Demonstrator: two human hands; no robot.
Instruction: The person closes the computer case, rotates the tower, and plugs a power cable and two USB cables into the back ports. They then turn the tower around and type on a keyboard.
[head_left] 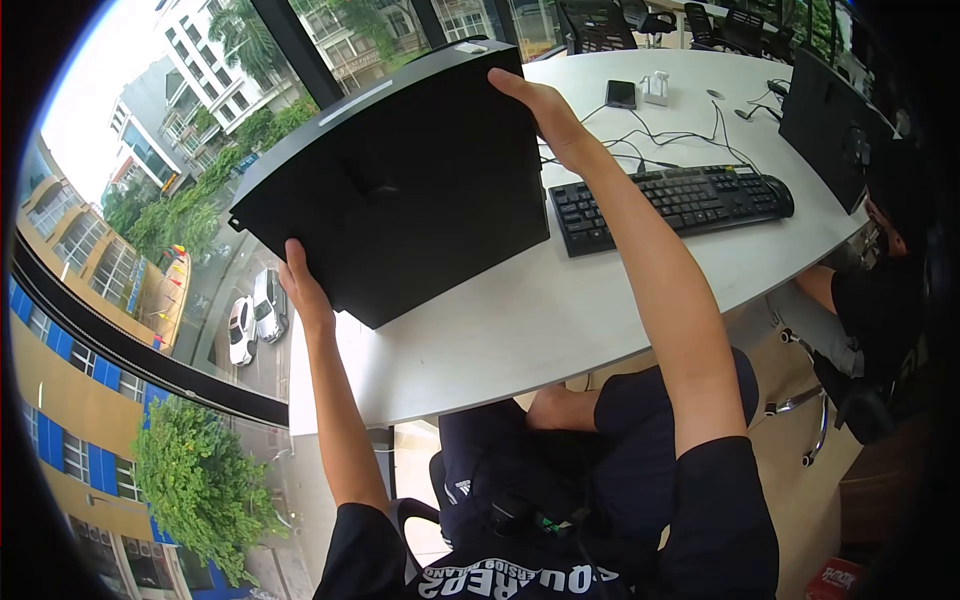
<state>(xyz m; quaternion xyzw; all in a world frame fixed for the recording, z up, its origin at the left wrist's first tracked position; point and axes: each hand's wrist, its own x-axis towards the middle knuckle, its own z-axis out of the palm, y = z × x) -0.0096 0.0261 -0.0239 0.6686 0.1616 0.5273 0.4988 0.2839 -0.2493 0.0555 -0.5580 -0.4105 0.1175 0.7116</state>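
A black desktop computer case (420, 190) stands upright on the white desk (490, 330), its broad side panel facing me. My left hand (305, 285) grips its lower left edge, thumb on the panel and the fingers hidden behind. At the upper right corner, my right hand (545, 115) holds the case the same way, with the thumb resting on the panel. Just right of the case lies a black keyboard (670, 205), below my right wrist.
Behind the keyboard are loose black cables (690, 140), a phone (621, 95) and a small white object (656, 88). A black monitor (835, 125) stands at the right, with a seated person (880, 290) beside it. A large window (200, 190) borders the desk on the left.
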